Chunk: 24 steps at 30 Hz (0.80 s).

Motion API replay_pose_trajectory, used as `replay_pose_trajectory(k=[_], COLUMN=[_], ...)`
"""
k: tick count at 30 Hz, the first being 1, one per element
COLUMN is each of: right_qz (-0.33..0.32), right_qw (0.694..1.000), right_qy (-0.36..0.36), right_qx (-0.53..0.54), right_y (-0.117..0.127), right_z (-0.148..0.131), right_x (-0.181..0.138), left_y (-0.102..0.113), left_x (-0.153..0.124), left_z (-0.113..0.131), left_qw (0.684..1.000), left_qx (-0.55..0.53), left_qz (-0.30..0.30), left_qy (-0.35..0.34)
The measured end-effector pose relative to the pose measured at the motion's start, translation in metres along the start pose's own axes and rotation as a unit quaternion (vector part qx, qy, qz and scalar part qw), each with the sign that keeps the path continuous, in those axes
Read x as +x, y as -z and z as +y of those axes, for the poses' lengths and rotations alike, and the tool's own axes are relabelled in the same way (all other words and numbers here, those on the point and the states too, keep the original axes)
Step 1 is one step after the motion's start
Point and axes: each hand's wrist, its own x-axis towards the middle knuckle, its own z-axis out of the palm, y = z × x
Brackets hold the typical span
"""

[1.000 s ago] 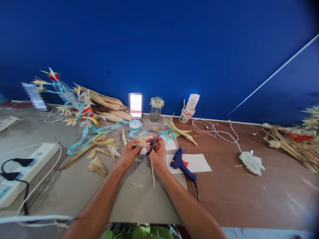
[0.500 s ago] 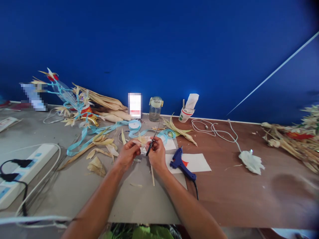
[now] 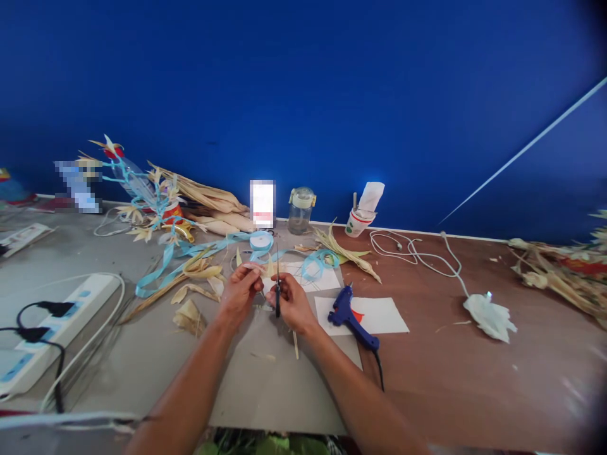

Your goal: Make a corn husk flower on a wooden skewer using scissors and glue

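My right hand (image 3: 294, 304) is closed around dark-handled scissors (image 3: 277, 302), their thin blades pointing away from me. A pale piece of corn husk (image 3: 257, 266) is pinched in my left hand (image 3: 237, 296), close beside the scissors. Fingers hide part of the piece, so its full shape does not show. Below my right wrist a thin pale stick (image 3: 296, 347) sticks out over the grey mat. Blue ribbon (image 3: 315, 265) lies in loops just beyond both hands, and a dry husk scrap (image 3: 188, 316) rests left of my left hand.
A blue glue gun (image 3: 349, 316) lies on white paper (image 3: 389, 316) at right, its cord running toward me. A power strip (image 3: 61, 335) with plugs is at left. Behind stand a glass jar (image 3: 300, 212), a paper cup (image 3: 358, 224) and a ribbon-wrapped bottle (image 3: 137, 188).
The scissors have turned from leaning right to nearly straight ahead. My hands have drawn slightly apart, and the husk piece has shifted left with my left hand. The view has swung slightly left.
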Motion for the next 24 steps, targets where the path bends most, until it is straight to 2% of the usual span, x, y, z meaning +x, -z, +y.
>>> replay_pose_trajectory(k=[5,12,24], right_qz=[-0.034,-0.016,-0.021], right_qw=[0.996,0.968,0.948], right_qy=[0.011,0.048,0.060], right_qx=[-0.082,-0.247,-0.313], right_y=[-0.001,-0.002,-0.002], right_z=[0.003,-0.001,-0.009], right_x=[-0.003,-0.009,-0.012], left_y=[0.001,-0.004,0.003], left_x=[0.001,0.001,0.008], left_z=[0.003,0.004,-0.004], left_qw=[1.000,0.999,0.997], left_qx=[0.004,0.003,0.030], left_qz=[0.006,0.040,0.052], left_qy=[-0.015,-0.028,-0.044])
